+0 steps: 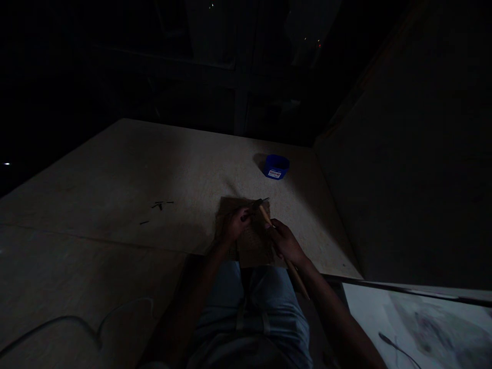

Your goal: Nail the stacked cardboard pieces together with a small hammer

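A small brown board (251,246) lies at the near edge of the pale worktable (161,174), just above my lap. My right hand (285,242) is closed round a long wooden-handled tool (265,215) whose dark metal tip points up and left over the board. My left hand (237,222) rests on the board's upper left part with fingers curled, close to the tool's tip. The scene is very dark, so I cannot make out whether those fingers pinch anything.
A blue round container (275,167) with a label stands on the table behind the board. Small dark scraps (160,205) lie to the left. A tall panel (407,174) rises along the right side. A pale sheet with dark marks (418,328) lies at the lower right.
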{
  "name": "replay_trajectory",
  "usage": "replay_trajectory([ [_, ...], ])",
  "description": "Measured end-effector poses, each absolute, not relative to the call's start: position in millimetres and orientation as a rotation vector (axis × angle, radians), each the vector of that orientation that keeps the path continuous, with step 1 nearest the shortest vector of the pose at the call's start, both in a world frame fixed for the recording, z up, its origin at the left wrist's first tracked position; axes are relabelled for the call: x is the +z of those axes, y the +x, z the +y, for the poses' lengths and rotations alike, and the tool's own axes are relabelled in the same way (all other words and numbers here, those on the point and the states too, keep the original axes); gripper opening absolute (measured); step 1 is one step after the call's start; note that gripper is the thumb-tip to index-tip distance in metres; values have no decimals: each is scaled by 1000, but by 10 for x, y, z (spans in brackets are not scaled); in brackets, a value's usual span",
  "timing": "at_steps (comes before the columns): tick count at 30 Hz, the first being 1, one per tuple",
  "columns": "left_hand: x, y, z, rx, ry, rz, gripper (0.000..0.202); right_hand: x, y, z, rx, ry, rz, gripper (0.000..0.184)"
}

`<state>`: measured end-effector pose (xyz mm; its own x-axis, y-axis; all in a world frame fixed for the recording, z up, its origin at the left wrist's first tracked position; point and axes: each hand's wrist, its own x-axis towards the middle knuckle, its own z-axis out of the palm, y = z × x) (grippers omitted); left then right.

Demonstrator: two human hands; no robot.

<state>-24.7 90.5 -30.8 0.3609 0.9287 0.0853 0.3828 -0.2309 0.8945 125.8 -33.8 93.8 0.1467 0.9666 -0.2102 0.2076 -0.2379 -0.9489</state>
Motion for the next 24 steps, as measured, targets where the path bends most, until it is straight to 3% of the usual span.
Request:
replay_trajectory([
  [24,-253,-247,891,792,1783,1131,30,728,1308,-245,1224,-1699,-1172,36],
])
